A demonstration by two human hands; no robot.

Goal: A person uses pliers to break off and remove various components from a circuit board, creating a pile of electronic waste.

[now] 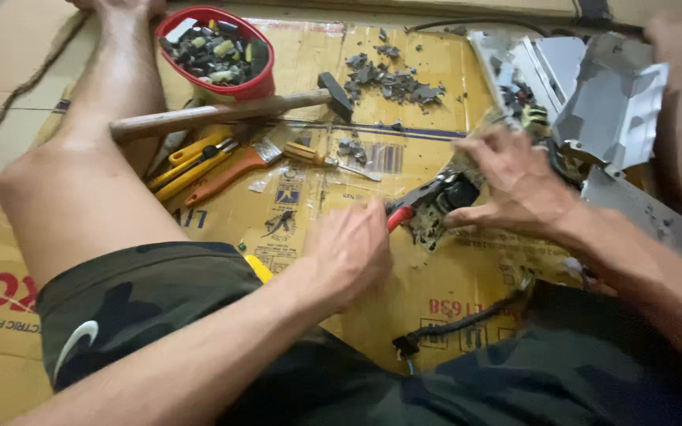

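My left hand (349,248) is closed around the red handles of a pair of pliers (414,207), whose jaws bite into a small circuit board with dark parts (444,201). Over the right side of that board, my right hand (515,185) presses down and steadies it with spread fingers. Both hands work low over a flattened cardboard sheet (357,173) between my legs.
A red bowl (219,51) of small parts stands at the back left. A wooden-handled hammer (230,113), yellow and orange-handled tools (199,162) and a screwdriver (321,156) lie left of centre. Grey debris (392,79) and broken grey casing pieces (609,102) lie behind. A black cable (451,327) lies near.
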